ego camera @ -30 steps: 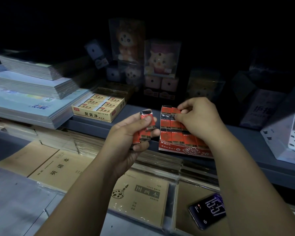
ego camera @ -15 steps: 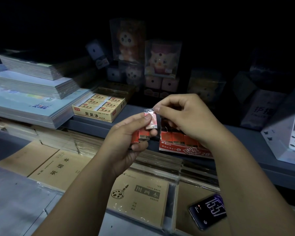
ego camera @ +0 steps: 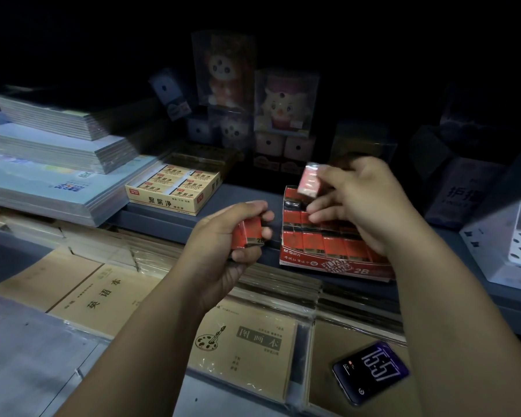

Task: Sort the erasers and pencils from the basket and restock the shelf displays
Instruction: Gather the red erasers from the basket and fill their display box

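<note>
A red display box of 2B erasers [ego camera: 331, 263] sits on the dark shelf [ego camera: 247, 203], filled with rows of red and black erasers. My right hand [ego camera: 355, 200] hovers over the back of that box and pinches one red wrapped eraser [ego camera: 309, 179] between thumb and forefinger, tilted above the box. My left hand [ego camera: 235, 236] is just left of the box, fingers curled round a small stack of red erasers [ego camera: 248, 234]. A yellow eraser box [ego camera: 175, 188] stands further left on the same shelf.
Stacks of blue-white notebooks [ego camera: 51, 164] fill the left. Brown exercise books [ego camera: 247, 347] lie on the lower tier, with a phone [ego camera: 370, 371] showing 15:57 at the right. Boxed toys [ego camera: 283, 103] stand at the back; a white perforated stand [ego camera: 512, 236] is at the far right.
My right hand took one eraser from the stack in my left hand and carried it right and up over the red box. My left hand dropped slightly.
</note>
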{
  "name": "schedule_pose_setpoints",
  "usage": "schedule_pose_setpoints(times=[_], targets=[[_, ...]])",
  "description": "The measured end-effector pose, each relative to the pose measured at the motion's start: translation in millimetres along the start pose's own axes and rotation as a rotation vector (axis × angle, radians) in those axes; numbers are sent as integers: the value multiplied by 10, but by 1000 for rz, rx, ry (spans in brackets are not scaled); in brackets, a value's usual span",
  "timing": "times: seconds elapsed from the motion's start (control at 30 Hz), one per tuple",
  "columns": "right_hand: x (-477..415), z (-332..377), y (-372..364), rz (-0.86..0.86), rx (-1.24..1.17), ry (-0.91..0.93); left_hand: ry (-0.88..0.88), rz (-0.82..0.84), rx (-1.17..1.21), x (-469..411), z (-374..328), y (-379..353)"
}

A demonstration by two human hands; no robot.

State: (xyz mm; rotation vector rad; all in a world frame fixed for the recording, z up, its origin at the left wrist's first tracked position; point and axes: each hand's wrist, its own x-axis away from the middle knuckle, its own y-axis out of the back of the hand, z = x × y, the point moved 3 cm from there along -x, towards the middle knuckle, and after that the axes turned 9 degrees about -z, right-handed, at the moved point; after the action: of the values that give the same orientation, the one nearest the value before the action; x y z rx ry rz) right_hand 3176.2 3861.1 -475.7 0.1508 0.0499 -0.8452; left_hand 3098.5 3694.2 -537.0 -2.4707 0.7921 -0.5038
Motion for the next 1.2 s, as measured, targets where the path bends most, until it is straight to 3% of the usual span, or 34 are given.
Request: schedule_pose_setpoints(times=[0.17,0.43,0.6,1.03,1.2], targets=[[-59,-82,250,-234,343,59,-11,3,61,-10,-13,7],[-136,-166,254,-264,502,107,6,-79,142,6,-7,7],[-139,-184,212,-285,586,151,10,-45,120,22,15,-8],[-54,-131,204,-210,613,204,-44,-73,130,7,48,-6],[18,-18,57,-51,618,351,-65,-24,111,37,26,-64]])
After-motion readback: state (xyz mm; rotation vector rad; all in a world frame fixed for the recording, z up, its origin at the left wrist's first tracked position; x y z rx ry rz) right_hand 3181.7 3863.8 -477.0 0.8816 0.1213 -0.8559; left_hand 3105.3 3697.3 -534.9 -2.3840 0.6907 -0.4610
